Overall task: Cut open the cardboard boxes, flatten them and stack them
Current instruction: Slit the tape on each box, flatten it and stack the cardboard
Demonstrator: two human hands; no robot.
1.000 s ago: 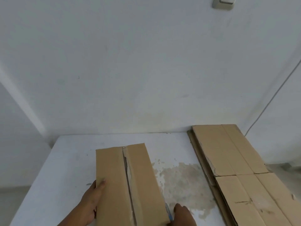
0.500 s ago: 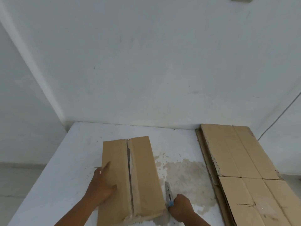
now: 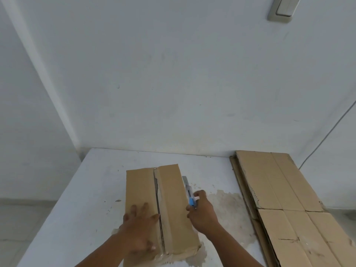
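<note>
A brown cardboard box [image 3: 169, 191] lies on the white table [image 3: 81, 205], its top flaps meeting along a central seam that is slit and gapes slightly. My left hand [image 3: 139, 228] lies flat on the left flap, fingers spread and straight, pressing it down. My right hand [image 3: 201, 212] grips a utility knife [image 3: 188, 190] with a grey body and blue slider at the box's right edge. The blade end points away from me, along that right side.
A stack of flattened cardboard boxes [image 3: 279, 191] lies along the table's right side. A brownish stain [image 3: 227, 205] marks the tabletop between box and stack. White walls rise behind the table, with a switch [image 3: 283, 8] high up and a thin cable [image 3: 327, 132] at right.
My right hand with the knife has moved forward from the box's near right corner to its middle right edge. My left hand slid from the left side onto the top flap.
</note>
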